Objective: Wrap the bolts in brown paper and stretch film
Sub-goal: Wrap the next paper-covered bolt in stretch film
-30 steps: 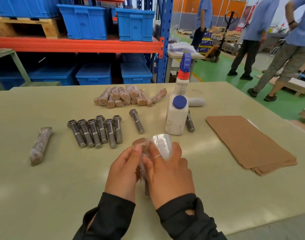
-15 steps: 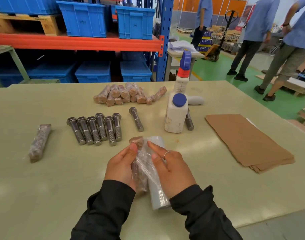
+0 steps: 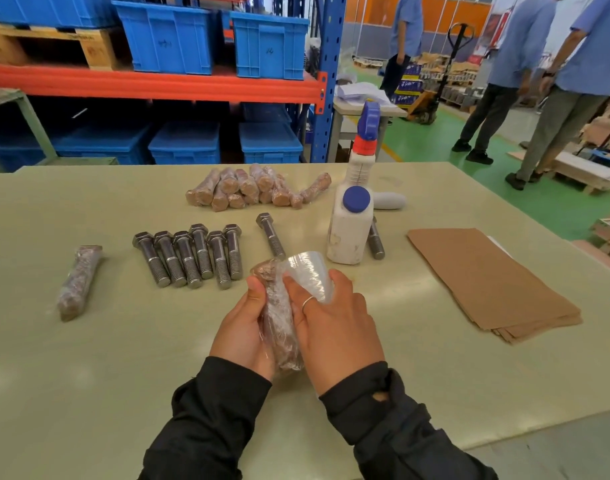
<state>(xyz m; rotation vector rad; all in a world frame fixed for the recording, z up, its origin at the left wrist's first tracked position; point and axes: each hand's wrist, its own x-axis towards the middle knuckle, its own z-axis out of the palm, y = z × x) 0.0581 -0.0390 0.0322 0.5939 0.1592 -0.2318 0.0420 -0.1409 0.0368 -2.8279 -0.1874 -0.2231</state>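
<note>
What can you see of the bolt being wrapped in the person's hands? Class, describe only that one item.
The wrapped bolt is a long bundle, brown paper showing through crinkled, glossy clear film. It lies lengthwise away from the person, its wider end farthest from them, just above the table. The left hand grips its left side, thumb near the far end; the right hand holds its right side together with the stretch film roll, whose film runs onto the bundle. No bare metal shows.

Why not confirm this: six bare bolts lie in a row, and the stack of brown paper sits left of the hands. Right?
Not quite. The head view shows the stack of brown paper right of the hands, not left. The six bare bolts do lie in a row.
</note>
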